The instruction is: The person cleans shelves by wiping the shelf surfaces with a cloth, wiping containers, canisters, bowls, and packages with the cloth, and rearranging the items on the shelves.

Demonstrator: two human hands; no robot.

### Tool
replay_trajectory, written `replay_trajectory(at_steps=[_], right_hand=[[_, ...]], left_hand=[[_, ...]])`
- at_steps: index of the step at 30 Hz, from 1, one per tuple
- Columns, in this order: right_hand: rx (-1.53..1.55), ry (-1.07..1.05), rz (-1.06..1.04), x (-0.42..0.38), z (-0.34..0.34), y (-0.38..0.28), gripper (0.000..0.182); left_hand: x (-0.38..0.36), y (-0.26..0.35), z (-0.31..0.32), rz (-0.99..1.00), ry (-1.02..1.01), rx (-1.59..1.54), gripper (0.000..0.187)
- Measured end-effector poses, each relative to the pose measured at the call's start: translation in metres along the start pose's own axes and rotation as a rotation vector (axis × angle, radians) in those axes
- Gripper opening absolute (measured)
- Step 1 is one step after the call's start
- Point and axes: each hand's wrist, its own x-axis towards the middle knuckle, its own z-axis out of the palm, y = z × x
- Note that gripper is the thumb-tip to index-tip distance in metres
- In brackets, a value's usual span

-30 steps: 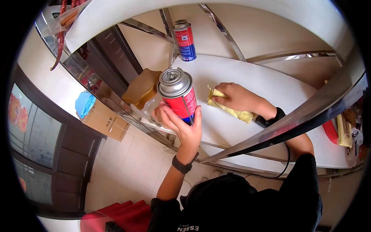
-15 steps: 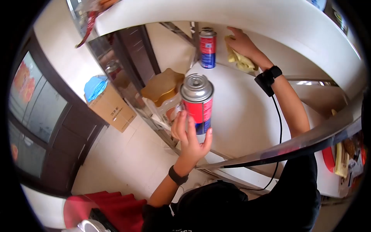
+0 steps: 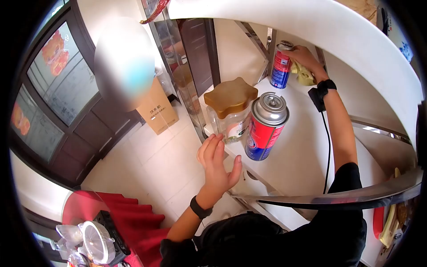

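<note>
From where I stand, the left hand (image 3: 215, 171) is spread wide and holds nothing, its palm turned up toward the shelf (image 3: 298, 133) and its thumb well parted from the curved fingers; the near can (image 3: 267, 129), red and blue with a silver top, stands on the shelf close to the front edge, just beyond that thumb, with a gap between them. The left fingertips come up to the lower corner of the clear jar (image 3: 229, 124); whether they touch it, I cannot tell. The jar, under its gold star-shaped lid (image 3: 231, 95), sits close beside the near can, on the side toward the doors (image 3: 71, 84). Farther back, the right hand (image 3: 306, 58) is closed on a yellow cloth (image 3: 302, 75), which bunches out below the palm; its fingers reach to the top of the far can (image 3: 281, 66), which stands upright toward the back of the shelf, by the metal struts (image 3: 271, 44); the fingertips lie over that can's upper side, though how firmly they press is not clear to me. The cloth is just beside the far can and well apart from the near one; a black cable (image 3: 328, 147) hangs from the band (image 3: 321, 93) on the right wrist; a cardboard box (image 3: 158, 111) stands on the floor (image 3: 155, 164) past the shelf, and a red drape (image 3: 133, 213) falls in folds lower down.
</note>
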Motion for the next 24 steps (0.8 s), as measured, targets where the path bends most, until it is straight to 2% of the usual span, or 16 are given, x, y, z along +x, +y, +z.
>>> replay_trajectory(at_steps=[1,3,4,8,9,11,14,18,22,24], right_hand=[[-0.028,0.046,-0.063,0.006,-0.001,0.007,0.051],[-0.090,-0.054,0.089,0.018,-0.007,0.014,0.049],[-0.096,-0.007,0.037,0.019,-0.006,0.019,0.045],[-0.167,-0.013,0.047,0.025,-0.014,0.038,0.038],[-0.118,-0.021,0.031,0.019,-0.016,0.036,0.043],[-0.020,-0.037,0.003,-0.002,-0.018,0.021,0.054],[-0.270,0.012,0.055,-0.024,-0.031,0.008,0.053],[-0.374,0.023,0.089,-0.078,-0.043,-0.026,0.054],[-0.358,-0.007,0.012,-0.126,-0.053,-0.037,0.052],[-0.284,-0.063,0.093,-0.152,-0.053,-0.054,0.046]], left_hand=[[-0.001,0.000,0.000,-0.012,0.013,-0.002,0.072],[-0.002,0.001,-0.001,-0.026,0.024,-0.006,0.071],[0.000,0.002,-0.002,-0.026,0.023,-0.008,0.071],[0.004,-0.001,-0.002,0.032,0.006,-0.024,0.073],[0.005,-0.001,-0.001,0.033,0.008,-0.033,0.073],[0.004,0.002,0.001,0.034,0.008,-0.055,0.072],[0.003,0.008,0.006,0.048,0.020,-0.117,0.069],[0.007,0.022,0.012,0.114,0.026,-0.223,0.067],[0.020,0.031,0.016,0.148,0.045,-0.368,0.067],[0.031,0.038,0.016,0.146,0.063,-0.467,0.065]])
